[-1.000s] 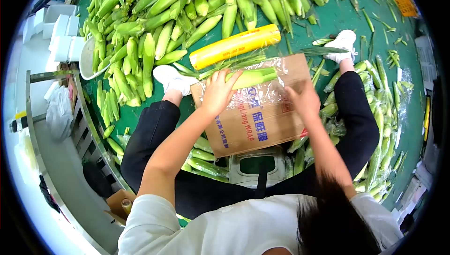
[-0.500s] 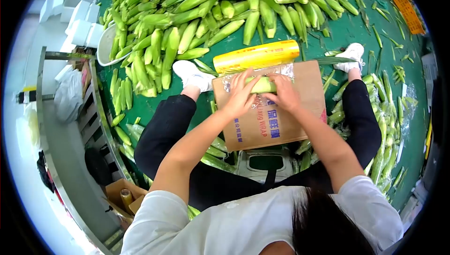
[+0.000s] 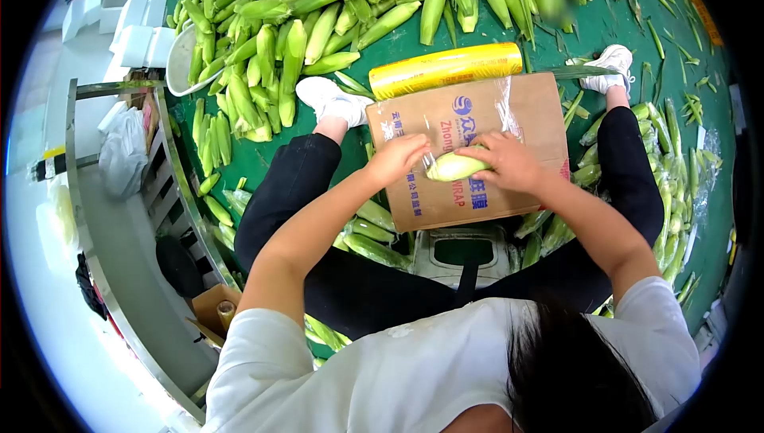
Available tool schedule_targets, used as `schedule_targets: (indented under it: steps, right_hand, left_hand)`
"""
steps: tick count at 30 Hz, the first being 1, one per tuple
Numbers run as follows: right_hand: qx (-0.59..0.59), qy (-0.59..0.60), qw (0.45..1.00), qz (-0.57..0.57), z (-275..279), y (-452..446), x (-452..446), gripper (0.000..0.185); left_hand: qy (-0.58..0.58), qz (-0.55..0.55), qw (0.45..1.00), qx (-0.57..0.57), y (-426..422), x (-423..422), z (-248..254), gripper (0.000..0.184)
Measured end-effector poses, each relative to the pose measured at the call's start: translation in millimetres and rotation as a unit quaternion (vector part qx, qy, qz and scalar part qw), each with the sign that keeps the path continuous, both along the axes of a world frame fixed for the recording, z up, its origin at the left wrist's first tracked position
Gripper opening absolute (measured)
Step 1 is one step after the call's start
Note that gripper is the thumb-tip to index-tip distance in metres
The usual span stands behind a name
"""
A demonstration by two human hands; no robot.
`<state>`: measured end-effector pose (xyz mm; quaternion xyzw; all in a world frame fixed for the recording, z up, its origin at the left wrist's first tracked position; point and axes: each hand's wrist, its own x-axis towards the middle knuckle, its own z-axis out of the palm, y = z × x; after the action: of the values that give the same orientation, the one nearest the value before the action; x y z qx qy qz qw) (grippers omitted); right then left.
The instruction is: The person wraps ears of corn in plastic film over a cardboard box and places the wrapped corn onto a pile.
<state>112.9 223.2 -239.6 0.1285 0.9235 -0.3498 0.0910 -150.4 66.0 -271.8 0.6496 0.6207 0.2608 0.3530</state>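
A husked-down ear of corn (image 3: 455,167) lies slantwise over the printed top of a cardboard box (image 3: 418,118) between my knees. Wrapped around the corn's right part are the fingers of my right hand (image 3: 511,162). At the cob's left end, my left hand (image 3: 399,157) is closed in a pinch on clear plastic film (image 3: 429,153) that stretches to the corn. A yellow roll of cling film (image 3: 446,69) lies along the box's far edge, with a crumpled strip of film (image 3: 506,107) running down from it.
A large heap of green corn (image 3: 318,35) covers the floor ahead, partly over a white basin (image 3: 182,63). Wrapped ears (image 3: 656,218) lie by my right leg and others (image 3: 374,246) below the box. A metal-framed rack (image 3: 119,250) stands at left.
The corn has come nearer to me and turned slantwise on the box. My left hand has left the cob's side and moved down-left, drawing film out from its end.
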Motion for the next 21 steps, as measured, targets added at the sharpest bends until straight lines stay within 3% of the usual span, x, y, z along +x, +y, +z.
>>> schedule_targets:
  steps: [2, 5, 6, 7, 9, 11, 14, 16, 17, 19, 21]
  right_hand:
    - [0.103, 0.06, 0.991, -0.061, -13, -1, -14, 0.039]
    - [0.16, 0.106, 0.967, -0.168, -35, 11, -48, 0.035]
    - [0.239, 0.17, 0.935, -0.198, -49, 23, -67, 0.036]
    - [0.2, 0.152, 0.944, -0.212, -49, 37, -80, 0.036]
    - [0.123, 0.122, 0.956, -0.239, -42, 63, -102, 0.035]
    - [0.19, 0.155, 0.958, -0.148, -43, 45, -99, 0.041]
    - [0.165, 0.132, 0.974, -0.08, -33, 4, -84, 0.052]
    - [0.117, 0.056, 0.99, -0.058, -41, -6, -80, 0.063]
    - [0.054, 0.006, 0.998, -0.044, -31, -7, -76, 0.066]
    - [-0.071, -0.086, 0.994, -0.022, -4, 3, -74, 0.071]
    - [-0.171, -0.169, 0.965, 0.104, -17, 3, -73, 0.075]
  left_hand:
    - [0.05, -0.066, 0.992, 0.099, 22, 2, -33, 0.017]
    - [0.231, -0.04, 0.959, 0.162, 77, -5, -2, 0.024]
    - [0.155, 0.047, 0.986, 0.046, 95, -16, 14, 0.031]
    - [0.078, 0.134, 0.986, -0.066, 115, -35, 27, 0.039]
    - [0.083, 0.219, 0.972, 0.011, 145, -77, 37, 0.052]
    - [0.064, 0.225, 0.972, 0.031, 162, -83, 54, 0.049]
    - [-0.073, 0.04, 0.996, 0.031, 176, -44, 31, 0.039]
    - [0.037, -0.143, 0.988, 0.046, 168, 5, 0, 0.038]
    - [0.113, -0.201, 0.973, -0.019, 159, 24, -21, 0.039]
    - [0.114, -0.125, 0.985, 0.046, 144, 49, -41, 0.042]
    - [0.24, -0.18, 0.95, 0.086, 137, 68, -37, 0.045]
